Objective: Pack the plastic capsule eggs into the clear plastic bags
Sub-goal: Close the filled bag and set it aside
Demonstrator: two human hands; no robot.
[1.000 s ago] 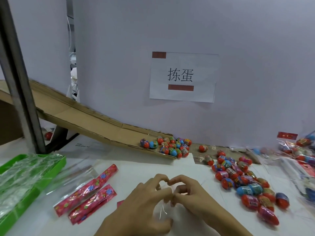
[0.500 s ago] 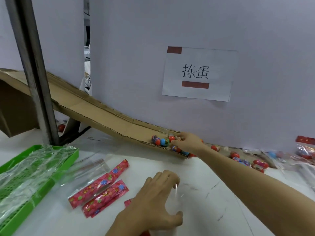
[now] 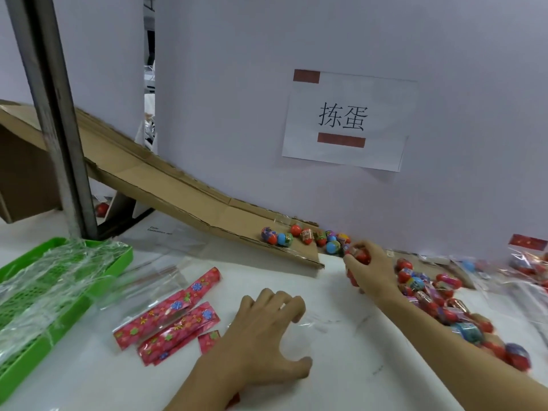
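Note:
My right hand [image 3: 369, 269] grips a few red capsule eggs [image 3: 362, 256] just off the low end of the cardboard chute [image 3: 166, 185]. Several more capsule eggs [image 3: 308, 237] lie at the chute's foot. A bigger heap of capsule eggs [image 3: 436, 295] spreads over the table behind my right forearm. My left hand [image 3: 264, 330] holds a clear plastic bag [image 3: 326, 324] against the white table, fingers curled at the bag's mouth; the bag is hard to make out.
Clear bags with red flowered headers [image 3: 169, 318] lie left of my left hand. A green tray [image 3: 118, 262] of clear bags sits at the far left beside a metal post [image 3: 56, 120]. Filled bags [image 3: 530, 262] lie at the right edge.
My right hand left the bag, reached to the chute's foot, took eggs and has drawn back a little toward me. My left hand stays on the bag.

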